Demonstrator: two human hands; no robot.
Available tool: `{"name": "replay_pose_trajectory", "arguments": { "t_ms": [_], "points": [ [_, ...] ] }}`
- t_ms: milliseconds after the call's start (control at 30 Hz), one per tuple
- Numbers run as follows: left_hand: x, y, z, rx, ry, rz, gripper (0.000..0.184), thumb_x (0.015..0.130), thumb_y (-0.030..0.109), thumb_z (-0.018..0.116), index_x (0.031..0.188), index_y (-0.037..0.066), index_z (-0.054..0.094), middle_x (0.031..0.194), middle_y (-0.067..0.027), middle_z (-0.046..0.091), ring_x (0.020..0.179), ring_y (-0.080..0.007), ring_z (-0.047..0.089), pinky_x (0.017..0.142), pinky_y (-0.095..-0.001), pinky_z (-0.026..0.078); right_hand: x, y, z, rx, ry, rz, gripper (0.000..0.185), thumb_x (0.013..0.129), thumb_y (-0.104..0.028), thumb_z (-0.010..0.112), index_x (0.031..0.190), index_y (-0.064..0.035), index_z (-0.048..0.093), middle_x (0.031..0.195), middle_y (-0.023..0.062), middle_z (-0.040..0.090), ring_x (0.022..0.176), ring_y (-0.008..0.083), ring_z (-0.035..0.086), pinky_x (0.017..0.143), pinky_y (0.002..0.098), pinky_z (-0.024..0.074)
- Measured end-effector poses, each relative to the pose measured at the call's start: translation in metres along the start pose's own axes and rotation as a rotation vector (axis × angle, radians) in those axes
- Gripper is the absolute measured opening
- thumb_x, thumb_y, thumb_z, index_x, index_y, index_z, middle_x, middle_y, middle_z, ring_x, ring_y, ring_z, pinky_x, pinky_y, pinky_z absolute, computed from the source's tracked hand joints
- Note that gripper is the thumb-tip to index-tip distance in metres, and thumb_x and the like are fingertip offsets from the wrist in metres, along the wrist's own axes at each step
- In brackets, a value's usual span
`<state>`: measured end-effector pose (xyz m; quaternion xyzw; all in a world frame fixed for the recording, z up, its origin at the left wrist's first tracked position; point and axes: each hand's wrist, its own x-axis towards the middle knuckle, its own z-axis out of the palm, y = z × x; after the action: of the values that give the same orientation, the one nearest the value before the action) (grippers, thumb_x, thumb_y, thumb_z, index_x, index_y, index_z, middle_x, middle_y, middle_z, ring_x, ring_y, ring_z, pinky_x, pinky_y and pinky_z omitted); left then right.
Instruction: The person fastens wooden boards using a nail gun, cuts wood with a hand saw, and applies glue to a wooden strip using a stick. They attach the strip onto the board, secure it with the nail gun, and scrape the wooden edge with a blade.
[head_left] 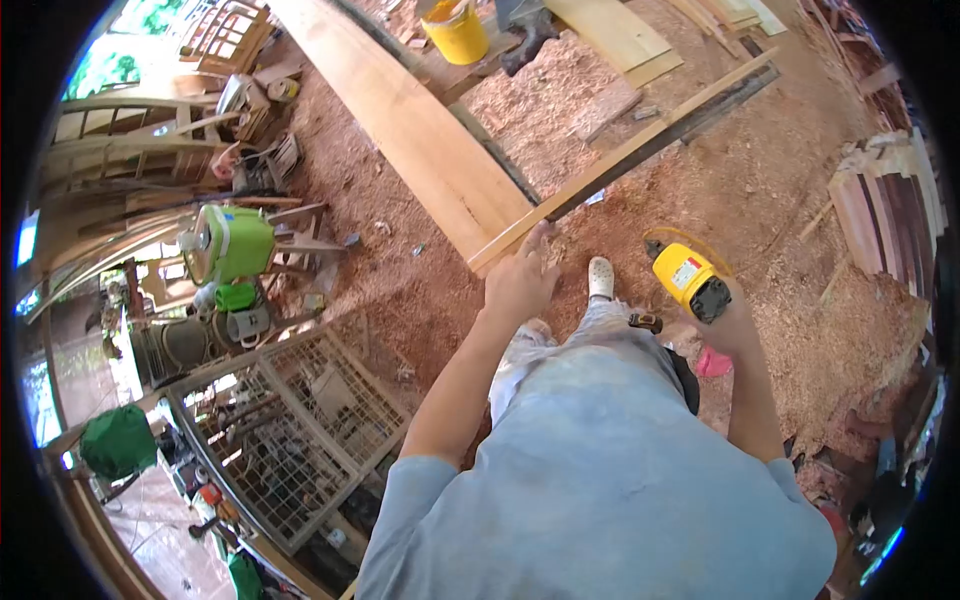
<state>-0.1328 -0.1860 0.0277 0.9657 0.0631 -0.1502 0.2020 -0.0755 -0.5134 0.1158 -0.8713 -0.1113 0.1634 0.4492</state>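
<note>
My left hand (520, 280) is at the near end of a long narrow wooden strip (620, 168), fingers apart, with a fingertip at the strip's edge. I cannot tell whether it presses on the wood. That strip lies crosswise over the end of a wide, pale plank (410, 120). My right hand (735, 322) is closed around a yellow power tool (686, 276) with a white label and a black end, held out beside my right leg. The tool's exact kind and its working end are unclear. A thin orange-yellow loop (715, 255) shows just beyond it.
Wood shavings (780, 370) cover the ground. A yellow bucket (455, 32) and pale boards (620, 45) are ahead. Stacked timber (885, 215) stands at right. On the left are a green container (235, 243) and a metal grid (300, 420). My shoe (600, 277) is below.
</note>
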Motion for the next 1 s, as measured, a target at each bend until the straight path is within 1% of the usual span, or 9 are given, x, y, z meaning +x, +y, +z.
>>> {"name": "replay_pose_trajectory", "arguments": {
  "t_ms": [133, 200, 267, 333, 533, 667, 767, 833, 1000],
  "points": [
    [-0.028, -0.004, -0.005, 0.037, -0.038, -0.141, 0.04, 0.086, 0.02, 0.057, 0.119, 0.001, 0.068, 0.155, -0.0029, 0.044, 0.089, -0.0383, 0.071, 0.082, -0.0501, 0.057, 0.005, 0.001, -0.008, 0.017, -0.14, 0.018, 0.03, 0.075, -0.009, 0.078, 0.103, 0.0001, 0.07, 0.091, 0.0147, 0.073, 0.086, 0.027, 0.071, 0.077, 0.0362, 0.0533],
    [-0.043, -0.031, 0.014, 0.013, 0.122, -0.068, 0.04, 0.084, 0.017, 0.056, 0.118, 0.002, 0.069, 0.151, -0.0022, 0.049, 0.09, -0.0381, 0.071, 0.081, -0.0502, 0.057, -0.004, -0.009, -0.007, -0.014, -0.055, -0.027, 0.029, 0.075, -0.007, 0.077, 0.102, 0.0005, 0.07, 0.091, 0.015, 0.073, 0.086, 0.0266, 0.072, 0.076, 0.0364, 0.0532],
    [-0.054, -0.048, 0.015, -0.026, -0.06, -0.204, 0.054, 0.084, 0.022, 0.058, 0.135, 0.006, 0.058, 0.132, -0.0152, 0.063, 0.096, -0.038, 0.069, 0.086, -0.0494, 0.055, -0.015, -0.004, -0.003, 0.014, -0.047, -0.033, 0.027, 0.076, -0.008, 0.076, 0.101, 0.0003, 0.07, 0.09, 0.0155, 0.073, 0.085, 0.0266, 0.072, 0.076, 0.0364, 0.0532],
    [-0.079, -0.034, -0.014, -0.052, -0.05, -0.368, 0.048, 0.086, 0.031, 0.059, 0.125, 0.006, 0.065, 0.122, -0.0242, 0.066, 0.098, -0.0397, 0.068, 0.088, -0.0502, 0.054, -0.029, -0.003, -0.001, -0.139, 0.035, 0.056, 0.026, 0.076, -0.007, 0.078, 0.1, 0.0007, 0.07, 0.091, 0.0153, 0.073, 0.084, 0.0255, 0.071, 0.076, 0.0361, 0.0536],
    [-0.161, -0.166, 0.047, -0.112, -0.003, -0.939, 0.063, 0.085, 0.045, 0.062, 0.119, -0.008, 0.064, 0.119, -0.0326, 0.064, 0.114, -0.0425, 0.063, 0.102, -0.0468, 0.047, -0.055, -0.013, 0.005, 0.041, 0.041, 0.022, 0.038, 0.072, -0.01, 0.086, 0.105, 0.0001, 0.069, 0.097, 0.0124, 0.073, 0.09, 0.0227, 0.071, 0.08, 0.0352, 0.0551],
    [-0.155, -0.141, 0.041, -0.283, 0.187, -0.819, 0.065, 0.085, 0.042, 0.065, 0.127, -0.008, 0.061, 0.119, -0.0311, 0.065, 0.117, -0.0433, 0.061, 0.103, -0.0476, 0.047, -0.072, -0.009, 0.007, -0.023, 0.069, 0.083, 0.041, 0.072, -0.011, 0.086, 0.107, -0.0008, 0.069, 0.101, 0.0124, 0.073, 0.093, 0.0241, 0.07, 0.083, 0.0363, 0.0548],
    [-0.109, -0.124, 0.053, -0.512, 0.507, -0.617, 0.056, 0.091, 0.032, 0.065, 0.131, -0.007, 0.06, 0.106, -0.0214, 0.071, 0.102, -0.0316, 0.069, 0.091, -0.0405, 0.053, -0.065, -0.01, 0.004, -0.102, 0.053, -0.031, 0.049, 0.073, -0.009, 0.088, 0.115, 0.0005, 0.064, 0.105, 0.009, 0.071, 0.097, 0.0183, 0.068, 0.086, 0.0337, 0.0541],
    [-0.082, -0.103, 0.045, -0.999, 0.643, -0.536, 0.044, 0.096, 0.02, 0.063, 0.131, -0.006, 0.061, 0.093, -0.0075, 0.069, 0.085, -0.0153, 0.065, 0.075, -0.0287, 0.052, -0.053, -0.017, 0.003, -0.045, 0.074, 0.031, 0.045, 0.074, -0.012, 0.087, 0.112, -0.0004, 0.067, 0.104, 0.0107, 0.072, 0.096, 0.0206, 0.069, 0.085, 0.0348, 0.0542],
    [-0.025, -0.116, 0.044, -1.555, 0.751, -0.516, 0.032, 0.098, 0.015, 0.063, 0.122, -0.005, 0.065, 0.084, 0.0007, 0.061, 0.07, -0.0078, 0.055, 0.063, -0.0242, 0.046, 0.009, -0.028, -0.009, 0.157, 0.109, 0.073, 0.042, 0.076, -0.012, 0.084, 0.114, -0.0013, 0.069, 0.103, 0.0105, 0.074, 0.092, 0.0181, 0.07, 0.083, 0.0356, 0.0544]
  ]
}}
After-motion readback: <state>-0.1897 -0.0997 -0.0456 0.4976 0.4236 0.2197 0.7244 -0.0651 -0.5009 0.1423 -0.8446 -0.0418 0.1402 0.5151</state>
